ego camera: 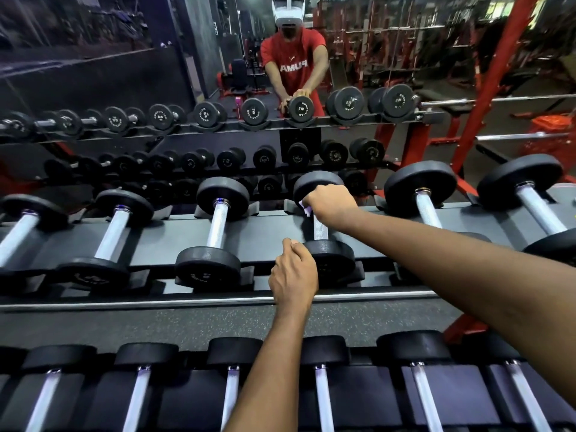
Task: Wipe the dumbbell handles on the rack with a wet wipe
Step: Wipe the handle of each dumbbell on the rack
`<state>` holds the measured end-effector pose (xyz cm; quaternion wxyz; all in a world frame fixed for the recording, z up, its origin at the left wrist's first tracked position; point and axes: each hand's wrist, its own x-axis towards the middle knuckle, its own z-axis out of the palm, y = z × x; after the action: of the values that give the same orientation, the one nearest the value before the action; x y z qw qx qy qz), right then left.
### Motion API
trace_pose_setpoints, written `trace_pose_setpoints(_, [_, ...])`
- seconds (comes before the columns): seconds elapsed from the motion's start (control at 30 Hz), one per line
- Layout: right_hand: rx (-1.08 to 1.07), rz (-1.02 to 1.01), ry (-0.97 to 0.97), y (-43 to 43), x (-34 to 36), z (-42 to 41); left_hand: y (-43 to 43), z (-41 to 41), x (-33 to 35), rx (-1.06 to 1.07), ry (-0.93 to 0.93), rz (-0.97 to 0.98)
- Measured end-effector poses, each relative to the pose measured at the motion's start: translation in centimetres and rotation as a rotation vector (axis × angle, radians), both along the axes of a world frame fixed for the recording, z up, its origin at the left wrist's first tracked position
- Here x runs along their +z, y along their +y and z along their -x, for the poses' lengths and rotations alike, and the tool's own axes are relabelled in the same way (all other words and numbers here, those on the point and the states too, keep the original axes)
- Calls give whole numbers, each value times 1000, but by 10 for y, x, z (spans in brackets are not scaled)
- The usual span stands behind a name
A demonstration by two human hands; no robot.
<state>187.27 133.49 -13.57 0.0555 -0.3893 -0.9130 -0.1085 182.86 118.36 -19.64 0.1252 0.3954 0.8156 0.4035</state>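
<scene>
1. Gym room, head view: a mirror (93, 73) fills the wall from 9 to 12 o'clock, red steel frames (495, 73) stand at 1 to 3 o'clock, and dark speckled floor (156, 325) shows as a band between the two rack tiers.
2. Surface: the upper tier (265, 226) of the rack is a grey tray running from 9 to 3 o'clock. The lower tier (187, 400) runs along 6 o'clock.
3. Count, upper tier: six dumbbells, each with black round heads and a silver knurled bar, lying front to back in black cradles.
4. Count, lower tier: six silver bars show, with their far heads.
5. Task thing: the dumbbell (335, 260) under work is fourth from the left on the upper tier, just toward 3 o'clock of centre.
6. Right hand (332, 204): fingers are curled round the far end of the handle (319, 227), against the far head. The wet wipe (307, 210) is clamped under them, with a white scrap sticking out on the 9 o'clock side.
7. Left hand (293, 275): it grips the 9 o'clock edge of the near head, fingers curled against it, thumb up.
8. Mirror at 12 o'clock: a reflected person (293, 54) in a red shirt and white headset, both hands on a dumbbell.
</scene>
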Motion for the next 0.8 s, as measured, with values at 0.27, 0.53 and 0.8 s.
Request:
trace_pose_setpoints(0.27, [30,-59,155,4,-4,-16,2,3,-1,-8,17,4])
trace_pose_setpoints(0.53, [24,-21,86,6,-4,4,0,4,1,-2,11,6])
trace_pose_setpoints(0.8, [15,6,377,5,-22,-36,1,5,-2,-24,38,1])
